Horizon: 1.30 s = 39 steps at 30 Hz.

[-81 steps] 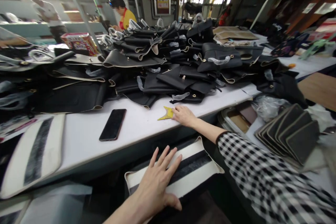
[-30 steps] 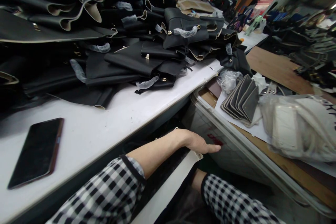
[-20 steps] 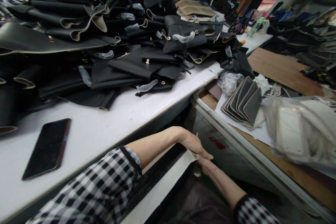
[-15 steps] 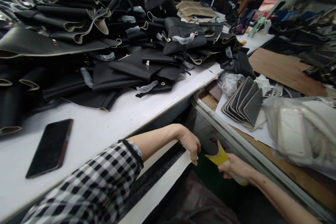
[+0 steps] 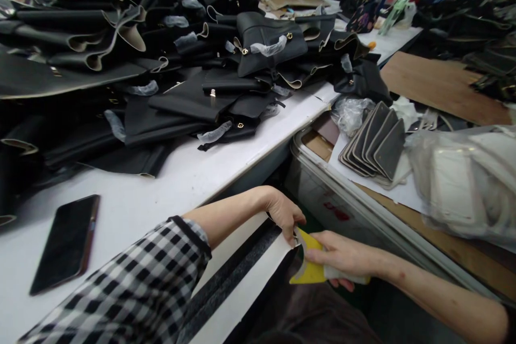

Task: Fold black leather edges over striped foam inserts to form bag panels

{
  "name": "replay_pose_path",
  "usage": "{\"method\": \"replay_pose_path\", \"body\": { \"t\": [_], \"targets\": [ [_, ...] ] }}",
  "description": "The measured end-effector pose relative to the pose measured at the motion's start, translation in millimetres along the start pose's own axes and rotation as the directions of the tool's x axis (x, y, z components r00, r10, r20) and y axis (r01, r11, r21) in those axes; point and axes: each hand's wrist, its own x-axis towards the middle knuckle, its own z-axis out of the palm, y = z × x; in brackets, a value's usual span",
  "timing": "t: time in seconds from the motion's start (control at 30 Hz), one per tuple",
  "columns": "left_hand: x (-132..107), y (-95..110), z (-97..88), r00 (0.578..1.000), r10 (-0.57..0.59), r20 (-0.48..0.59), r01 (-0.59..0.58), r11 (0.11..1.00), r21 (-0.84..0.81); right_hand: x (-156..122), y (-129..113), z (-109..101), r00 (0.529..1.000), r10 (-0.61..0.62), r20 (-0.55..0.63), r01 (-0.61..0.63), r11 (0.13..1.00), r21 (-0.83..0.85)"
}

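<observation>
My left hand [image 5: 285, 216] bends down at the far end of a long white panel [image 5: 242, 290], its fingers closed at the panel's edge. A dark band [image 5: 231, 266] runs along this panel, which lies across my lap beside the table edge. My right hand [image 5: 342, 254] grips a flat yellow piece with a concave, notched front edge [image 5: 310, 271]; its exact kind I cannot make out. The yellow piece's upper corner is right by my left fingertips, and I cannot tell whether they touch. Pale material shows under my right palm.
Black leather bags [image 5: 274, 43] are heaped along the white table [image 5: 177, 183]. A phone [image 5: 66, 244] lies at the near left. On the right, a metal-edged surface [image 5: 363, 209] carries a stack of grey panels [image 5: 374, 142] and a plastic-wrapped bundle [image 5: 463, 177].
My right hand has moved left with the yellow piece, bringing it up to my left fingertips and turning its notched edge. The left hand stays at the panel's end. The whole view has shifted slightly.
</observation>
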Motion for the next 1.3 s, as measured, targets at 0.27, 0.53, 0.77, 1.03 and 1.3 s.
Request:
{"method": "replay_pose_path", "body": {
  "t": [0.27, 0.53, 0.77, 1.03, 1.3],
  "targets": [
    [-4, 3, -0.3, 0.999, 0.047, -0.007, -0.046, 0.999, 0.021, -5, 5, -2, 0.998, 0.051, -0.034, -0.051, 0.999, 0.014],
    [-4, 3, -1.9, 1.000, 0.004, 0.015, -0.004, 1.000, -0.010, 6, 6, 1, 0.998, 0.065, 0.008, -0.065, 0.994, 0.089],
    [-3, 0, -4.2, 1.000, 0.017, 0.017, -0.017, 1.000, -0.021, 7, 5, 9, 0.998, 0.059, 0.004, -0.059, 0.981, 0.187],
    [-1, -5, -4.0, 0.999, 0.030, -0.032, -0.029, 1.000, 0.007, 8, 4, 23, 0.992, 0.109, -0.069, -0.090, 0.968, 0.236],
    [0, -9, -4.5, 0.997, 0.045, -0.066, -0.045, 0.999, 0.007, 7, -4, 36, 0.983, 0.130, -0.131, -0.090, 0.958, 0.273]
  ]
}}
